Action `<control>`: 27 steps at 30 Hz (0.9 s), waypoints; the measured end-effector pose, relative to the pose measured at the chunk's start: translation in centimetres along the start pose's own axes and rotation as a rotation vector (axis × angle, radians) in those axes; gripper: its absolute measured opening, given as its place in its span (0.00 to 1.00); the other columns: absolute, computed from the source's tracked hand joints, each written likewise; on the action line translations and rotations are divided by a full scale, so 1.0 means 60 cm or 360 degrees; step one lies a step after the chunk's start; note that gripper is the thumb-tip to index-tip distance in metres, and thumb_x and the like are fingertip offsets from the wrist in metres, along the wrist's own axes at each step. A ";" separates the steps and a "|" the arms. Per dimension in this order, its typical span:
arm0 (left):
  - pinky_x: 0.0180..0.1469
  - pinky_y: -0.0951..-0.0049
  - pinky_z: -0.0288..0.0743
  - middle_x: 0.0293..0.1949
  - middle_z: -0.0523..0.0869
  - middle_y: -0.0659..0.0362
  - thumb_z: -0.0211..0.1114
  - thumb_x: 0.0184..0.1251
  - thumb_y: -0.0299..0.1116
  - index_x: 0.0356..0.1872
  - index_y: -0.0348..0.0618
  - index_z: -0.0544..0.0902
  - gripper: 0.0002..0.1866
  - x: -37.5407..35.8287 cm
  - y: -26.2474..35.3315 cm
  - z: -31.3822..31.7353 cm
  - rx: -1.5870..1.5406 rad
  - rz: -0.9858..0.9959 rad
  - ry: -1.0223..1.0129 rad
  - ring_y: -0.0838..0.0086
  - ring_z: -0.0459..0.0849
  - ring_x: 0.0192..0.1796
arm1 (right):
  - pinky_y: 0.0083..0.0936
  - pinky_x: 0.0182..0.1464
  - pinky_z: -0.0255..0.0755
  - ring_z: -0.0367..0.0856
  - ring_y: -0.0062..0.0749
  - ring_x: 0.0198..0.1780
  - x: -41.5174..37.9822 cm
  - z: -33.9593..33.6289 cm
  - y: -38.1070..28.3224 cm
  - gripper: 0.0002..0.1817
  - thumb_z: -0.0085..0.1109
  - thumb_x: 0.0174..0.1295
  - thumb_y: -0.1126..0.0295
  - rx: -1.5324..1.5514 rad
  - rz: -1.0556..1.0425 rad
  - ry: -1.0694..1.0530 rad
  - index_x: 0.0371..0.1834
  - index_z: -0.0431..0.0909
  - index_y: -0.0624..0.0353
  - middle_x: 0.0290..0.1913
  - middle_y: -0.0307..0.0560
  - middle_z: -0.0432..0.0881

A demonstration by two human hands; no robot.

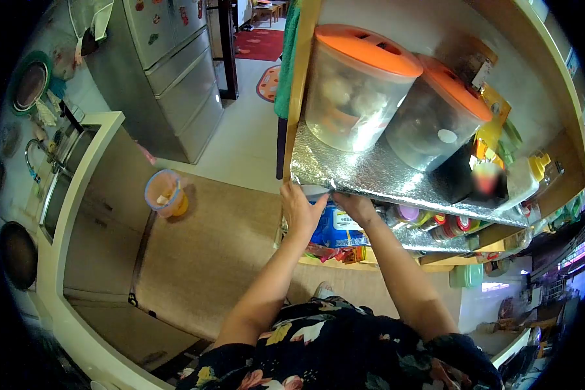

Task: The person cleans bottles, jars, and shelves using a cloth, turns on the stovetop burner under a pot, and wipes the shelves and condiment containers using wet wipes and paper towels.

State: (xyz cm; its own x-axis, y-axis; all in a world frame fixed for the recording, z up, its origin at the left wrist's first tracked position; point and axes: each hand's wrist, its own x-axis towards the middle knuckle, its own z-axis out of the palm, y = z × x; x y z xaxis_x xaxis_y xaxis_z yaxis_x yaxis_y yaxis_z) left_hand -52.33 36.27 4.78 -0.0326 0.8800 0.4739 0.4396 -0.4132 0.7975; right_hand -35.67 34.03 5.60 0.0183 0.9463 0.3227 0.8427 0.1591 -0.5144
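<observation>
I see my left hand (pixel 300 211) and right hand (pixel 355 207) reaching under the foil-lined shelf edge (pixel 396 179), fingers curled around a blue-and-white plastic packet (pixel 338 227) on the lower shelf. I judge it light, soft and crinkly, best gripped by its upper corners. Above stand two clear plastic tubs with orange lids (pixel 354 88).
</observation>
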 end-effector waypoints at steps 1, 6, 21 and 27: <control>0.61 0.53 0.69 0.56 0.70 0.37 0.81 0.44 0.38 0.63 0.30 0.63 0.47 0.002 0.002 -0.001 0.0030 -0.0080 -0.0076 0.42 0.71 0.59 | 0.33 0.51 0.74 0.80 0.33 0.44 0.001 -0.007 -0.009 0.16 0.64 0.62 0.69 -0.0063 -0.0039 0.0004 0.50 0.77 0.64 0.43 0.49 0.84; 0.59 0.51 0.69 0.56 0.70 0.37 0.83 0.42 0.39 0.61 0.28 0.63 0.48 -0.004 0.019 -0.001 0.0079 -0.0139 -0.0045 0.41 0.72 0.58 | 0.32 0.54 0.71 0.79 0.36 0.47 -0.008 -0.009 -0.005 0.15 0.63 0.60 0.68 0.0397 0.0481 -0.0093 0.49 0.81 0.62 0.46 0.53 0.84; 0.68 0.64 0.67 0.64 0.73 0.51 0.74 0.59 0.34 0.68 0.37 0.67 0.37 -0.064 -0.078 -0.082 -0.0706 0.0101 -0.0462 0.63 0.73 0.65 | 0.17 0.44 0.73 0.77 0.16 0.41 -0.075 -0.042 -0.061 0.16 0.54 0.67 0.80 0.1196 0.0534 -0.0423 0.59 0.76 0.63 0.41 0.36 0.82; 0.58 0.63 0.75 0.50 0.84 0.52 0.70 0.60 0.24 0.55 0.37 0.80 0.20 -0.156 -0.144 -0.199 -0.0195 -0.0184 -0.0217 0.60 0.81 0.52 | 0.31 0.47 0.75 0.83 0.40 0.42 -0.068 -0.046 -0.037 0.16 0.58 0.64 0.76 0.0368 0.0359 -0.0165 0.55 0.75 0.63 0.43 0.52 0.83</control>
State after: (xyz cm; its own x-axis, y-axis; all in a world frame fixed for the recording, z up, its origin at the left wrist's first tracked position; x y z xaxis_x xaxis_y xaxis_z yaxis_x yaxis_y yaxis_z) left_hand -66.56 28.81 -2.09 0.0487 0.9432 0.3286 0.3273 -0.3259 0.8869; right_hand -36.13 29.04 7.58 0.1257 0.9866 0.1037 0.6788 -0.0093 -0.7342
